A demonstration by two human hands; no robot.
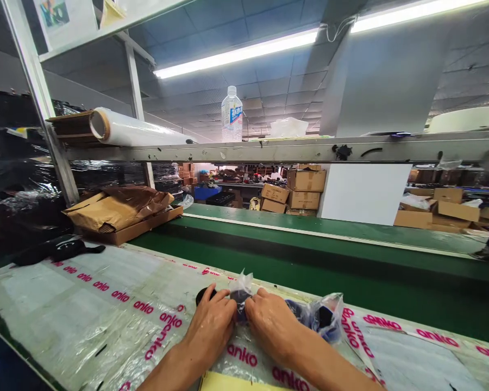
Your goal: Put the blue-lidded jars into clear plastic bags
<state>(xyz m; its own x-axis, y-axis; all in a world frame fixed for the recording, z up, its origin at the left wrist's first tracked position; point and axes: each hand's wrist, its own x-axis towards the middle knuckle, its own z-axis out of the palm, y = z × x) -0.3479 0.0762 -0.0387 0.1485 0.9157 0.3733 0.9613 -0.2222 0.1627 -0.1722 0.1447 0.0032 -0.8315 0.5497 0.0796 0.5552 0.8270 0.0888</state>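
Both hands meet at a clear plastic bag (241,283) with something dark inside, low in the middle of the view. My left hand (212,325) grips the bag's left side with bent fingers. From the right, my right hand (271,325) pinches the same bag. What the bag holds is partly covered by the fingers, and I cannot tell its kind. A black round object (201,296) shows behind my left hand. Just beyond my right wrist lies another clear bag (328,317) with dark blue and black contents.
Tape printed "anko" covers the work surface (85,304). A yellow sheet (236,383) lies at the near edge. Behind runs a green conveyor belt (309,260). Brown paper (118,209) and a black cloth item (61,248) sit left. A shelf bar (212,153) carries a bottle (232,117).
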